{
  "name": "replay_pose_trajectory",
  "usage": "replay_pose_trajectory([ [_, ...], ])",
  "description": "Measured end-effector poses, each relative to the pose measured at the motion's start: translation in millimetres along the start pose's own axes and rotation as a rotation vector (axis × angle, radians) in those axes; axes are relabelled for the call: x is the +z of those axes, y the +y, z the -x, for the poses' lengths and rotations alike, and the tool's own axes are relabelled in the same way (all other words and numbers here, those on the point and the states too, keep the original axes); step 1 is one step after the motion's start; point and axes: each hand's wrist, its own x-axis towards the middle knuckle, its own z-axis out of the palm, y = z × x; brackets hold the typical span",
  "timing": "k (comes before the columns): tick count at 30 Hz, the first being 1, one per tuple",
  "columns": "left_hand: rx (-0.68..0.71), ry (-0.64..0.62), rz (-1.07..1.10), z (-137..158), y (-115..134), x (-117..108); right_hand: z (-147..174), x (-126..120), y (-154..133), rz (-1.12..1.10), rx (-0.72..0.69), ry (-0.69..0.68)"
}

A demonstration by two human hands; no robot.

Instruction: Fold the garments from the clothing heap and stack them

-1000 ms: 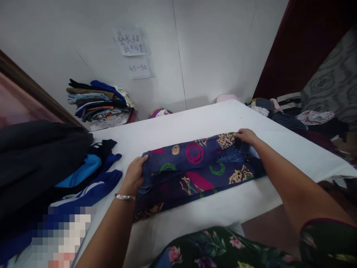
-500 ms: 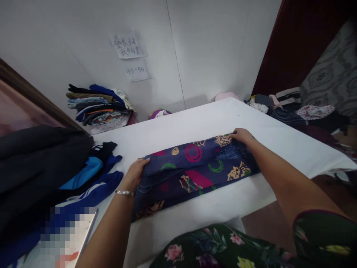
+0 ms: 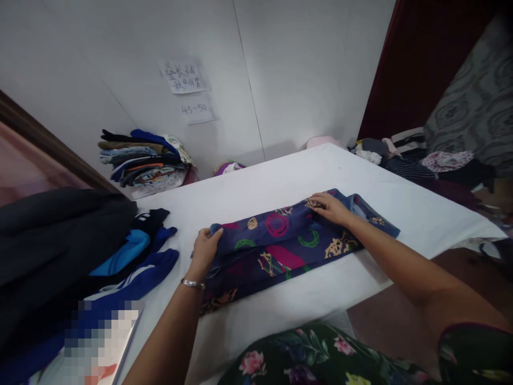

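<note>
A dark blue garment with magenta, green and tan prints lies folded in a long strip across the white table. My left hand, a silver bracelet at its wrist, pinches the garment's upper left corner, where a bit of denim-blue cloth shows. Farther right, my right hand rests on the printed cloth near the top edge with its fingers spread. Beyond that hand, a lighter blue denim-like part sticks out past the right end of the strip.
The white table runs to a pale wall. Dark and blue clothes are heaped at left. A folded stack of clothes stands at the back left, with loose clothes at right. Paper signs hang on the wall.
My right hand has moved left off the garment's far right corner onto the cloth. A denim-like part now extends out to the right. My left hand still holds the left corner.
</note>
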Motion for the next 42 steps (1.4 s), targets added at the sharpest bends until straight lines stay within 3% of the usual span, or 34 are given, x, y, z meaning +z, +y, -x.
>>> replay_pose_trajectory([
  [4,0.017,-0.106,0.197,29,23,1,-16,9,5,0.05,0.071,0.023],
  [8,0.124,-0.295,0.284,85,40,-8,-37,2,13,0.154,0.152,-0.072],
  [12,0.118,-0.501,0.3,134,40,-19,-44,-12,23,0.255,0.214,-0.221],
  [16,0.071,-0.589,0.298,147,34,-25,-35,-30,40,0.273,0.26,-0.283],
  [22,-0.053,-0.491,0.291,104,22,-23,-21,-46,56,0.251,0.288,-0.317],
  [28,-0.135,-0.27,0.106,31,-25,-9,-30,-32,60,0.233,0.364,-0.351],
  [32,0.006,-0.175,-0.366,9,-41,-3,-41,-21,69,0.264,0.413,-0.356],
  [36,0.117,-0.165,-0.861,3,-31,-8,-46,-19,78,0.257,0.435,-0.356],
  [39,0.141,-0.177,-0.982,-4,-21,-13,-45,-21,82,0.235,0.427,-0.338],
  [42,0.271,-0.164,-1.049,-17,-15,-11,-41,-22,86,0.218,0.423,-0.339],
])
